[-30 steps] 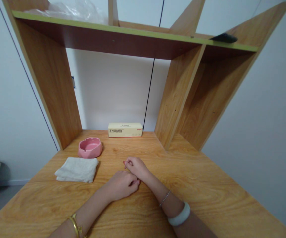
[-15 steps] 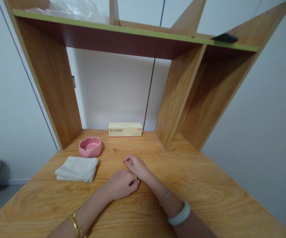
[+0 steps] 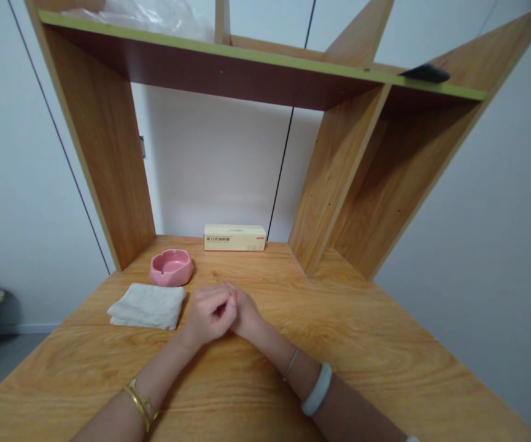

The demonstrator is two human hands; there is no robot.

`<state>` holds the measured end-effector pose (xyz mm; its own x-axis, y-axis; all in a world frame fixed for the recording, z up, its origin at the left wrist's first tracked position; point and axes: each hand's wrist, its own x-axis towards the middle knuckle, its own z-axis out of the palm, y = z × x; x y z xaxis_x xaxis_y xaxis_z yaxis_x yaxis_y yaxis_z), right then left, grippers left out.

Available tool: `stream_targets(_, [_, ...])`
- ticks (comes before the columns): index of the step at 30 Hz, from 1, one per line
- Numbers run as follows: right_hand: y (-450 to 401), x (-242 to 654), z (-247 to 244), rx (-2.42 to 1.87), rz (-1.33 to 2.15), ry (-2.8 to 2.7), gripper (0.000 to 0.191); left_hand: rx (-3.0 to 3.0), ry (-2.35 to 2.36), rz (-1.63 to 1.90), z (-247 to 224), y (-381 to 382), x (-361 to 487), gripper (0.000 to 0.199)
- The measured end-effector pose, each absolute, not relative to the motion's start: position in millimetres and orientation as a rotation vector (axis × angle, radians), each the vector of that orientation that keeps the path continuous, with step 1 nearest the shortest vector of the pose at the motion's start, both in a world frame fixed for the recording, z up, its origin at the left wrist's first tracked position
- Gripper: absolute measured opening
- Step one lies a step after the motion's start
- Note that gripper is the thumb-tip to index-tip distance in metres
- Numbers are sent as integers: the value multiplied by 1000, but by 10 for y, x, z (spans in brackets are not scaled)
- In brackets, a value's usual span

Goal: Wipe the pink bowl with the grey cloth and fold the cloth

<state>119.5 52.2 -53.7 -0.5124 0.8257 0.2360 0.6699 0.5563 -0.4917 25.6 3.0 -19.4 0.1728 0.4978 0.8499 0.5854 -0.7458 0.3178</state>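
Note:
My left hand [image 3: 212,312] is curled into a loose fist above the wooden desk, with a dark hollow showing between thumb and fingers and nothing in it. My right hand [image 3: 245,310] presses against its far right side, fingers bent in and partly covered by the left hand. A folded whitish cloth [image 3: 148,306] lies just left of my left hand, apart from it. Behind the cloth stands a pink faceted ashtray [image 3: 171,269]. Farther back is a long cream box [image 3: 234,238] with printed lettering.
A wooden shelf unit [image 3: 334,184] rises from the back of the desk [image 3: 385,362], with side panels left and right. On its upper board [image 3: 256,59] lie clear plastic wrapping [image 3: 155,18] and a dark flat object [image 3: 425,73].
My left hand has moved up and left, and now covers part of my right hand, which has shifted slightly left. The view has shifted a little; the objects on the desk have stayed put.

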Motion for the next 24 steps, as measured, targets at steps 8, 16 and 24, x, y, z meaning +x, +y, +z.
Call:
stream_targets(8, [280, 515, -432, -775, -122, -2708, 28, -1356, -1441, -2399, 46, 165, -211, 38])
stream_targets(16, [638, 1420, -227, -1326, -306, -2615, 24, -1431, -1781, -2317, 42, 331, -491, 32])
stream_targets(24, [739, 2190, -150, -1443, -35, -2564, 35, -1305, -2465, -1553, -189, 501, -918, 39])
